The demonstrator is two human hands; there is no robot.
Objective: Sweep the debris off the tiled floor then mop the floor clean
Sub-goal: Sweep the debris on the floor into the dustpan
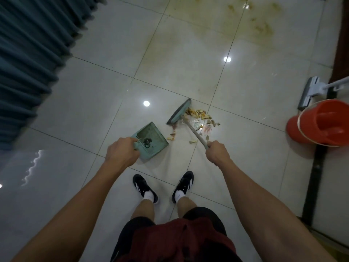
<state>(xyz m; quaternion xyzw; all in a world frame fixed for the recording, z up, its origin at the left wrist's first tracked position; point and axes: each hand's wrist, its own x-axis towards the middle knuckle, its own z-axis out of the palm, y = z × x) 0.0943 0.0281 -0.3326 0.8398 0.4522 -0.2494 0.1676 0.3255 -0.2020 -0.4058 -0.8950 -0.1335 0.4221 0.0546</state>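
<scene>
Debris [199, 115], a heap of yellowish and brown crumbs with scraps of wrapper, lies on the tiled floor [94, 103] near the middle of the view, just right of the broom head [179, 111]. A few bits are strewn nearer, between the heap and the dustpan [151, 139]. The right hand [217, 152] reaches forward with the arm nearly straight, fingers curled tight round the top of the broom handle [194, 134], which slants away to the far left down to the head. The left hand [121, 154], arm likewise stretched out, grips the near edge of the green dustpan; the pan's mouth faces the far right toward the heap, and a dark clump sits inside it. Yellow-brown stains [262, 27] smear the far tiles. At the right stands an orange bucket [324, 125], with a mop head [309, 91] just beyond it. Blue curtains [34, 44] hang at the left. Two black shoes [145, 188] stand near, between the arms.
</scene>
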